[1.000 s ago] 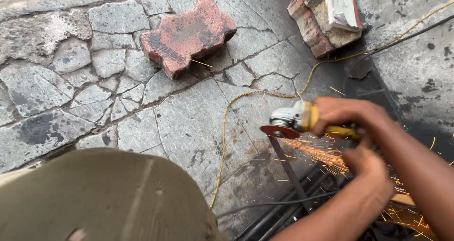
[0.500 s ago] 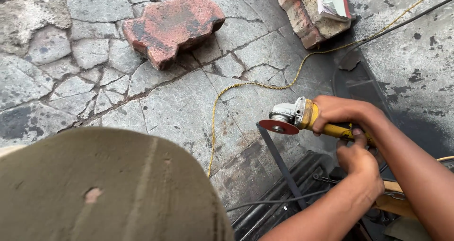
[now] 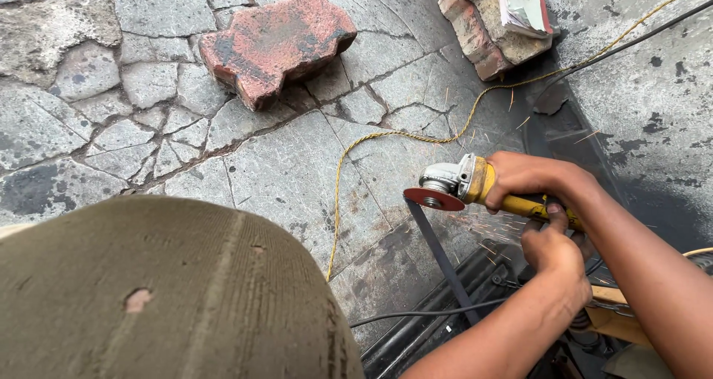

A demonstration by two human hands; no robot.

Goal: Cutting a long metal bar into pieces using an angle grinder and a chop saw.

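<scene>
Down at the bottom left, a big olive-brown cap [image 3: 163, 297] fills the corner and blocks whatever is under it. Past it the floor [image 3: 282, 163] is cracked grey stone slabs with dark stains. Up top, left of centre, sits a red zigzag paving brick [image 3: 278, 41], lying flat and a bit chipped. A thin yellow cord [image 3: 338, 201] snakes across the stone from the lower middle up toward the top right corner.

Moving right, the angle grinder [image 3: 464, 184] has a grey head, a yellow body and a reddish disc [image 3: 434, 198], and the disc sits right at the top end of a dark metal bar [image 3: 442, 256] that slants down to the lower right. A few orange sparks [image 3: 486, 230] show just under the tool. The right hand [image 3: 531, 177] is wrapped tight around the yellow body, close behind the head. The left hand [image 3: 553, 249] is curled around the back of the handle, thumb up against it, just below the right one.

Top right, a couple of stacked bricks [image 3: 483, 22] hold a folded paper [image 3: 523, 4], and a black cable [image 3: 616, 48] runs past them.
</scene>
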